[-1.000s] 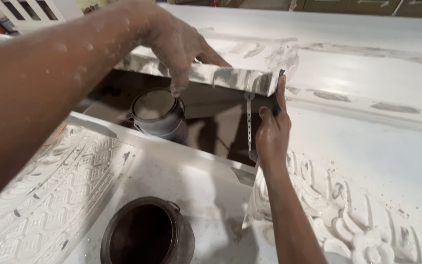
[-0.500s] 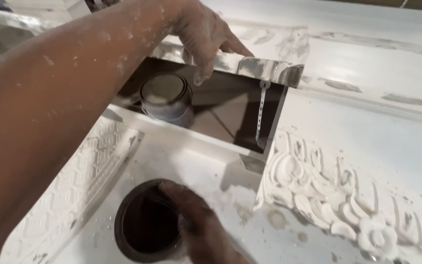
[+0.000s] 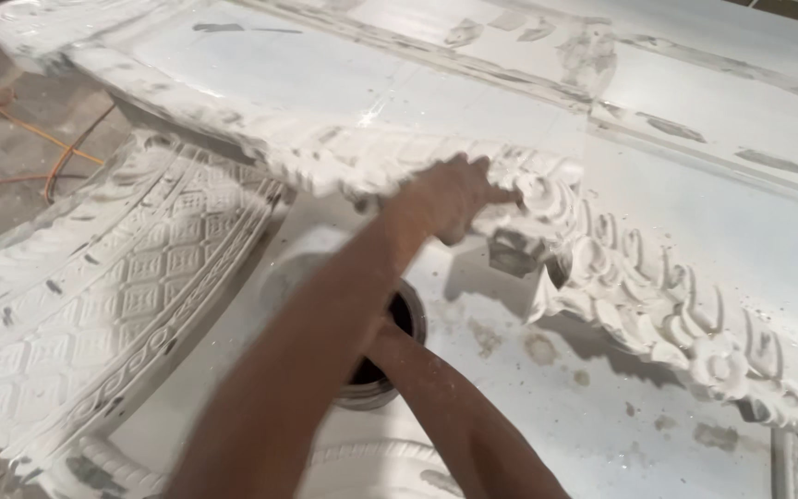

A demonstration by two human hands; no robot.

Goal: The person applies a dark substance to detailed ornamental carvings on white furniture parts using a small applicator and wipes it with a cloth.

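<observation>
Left hand (image 3: pixel 450 196) pressed on the carved white trim (image 3: pixel 658 296), right hand down in the dark tin (image 3: pixel 390 356).

Big white slab (image 3: pixel 510 102) fills the top, flat, with grey smears and a raised ridge across it; the floral trim runs along its near edge, from the middle down to the right. Curved carved panel (image 3: pixel 113 286) with a lattice pattern lies at left, well apart from the hand. Flat stained white surface (image 3: pixel 547 397) sits under the trim. Left hand: fingers loosely curled, tips touching the trim, holding nothing visible. Round tin sits on the flat surface just below the left forearm; the right forearm reaches into it, hand hidden inside, grip cannot be told. Orange cable (image 3: pixel 43 152) lies on the floor, far left.
</observation>
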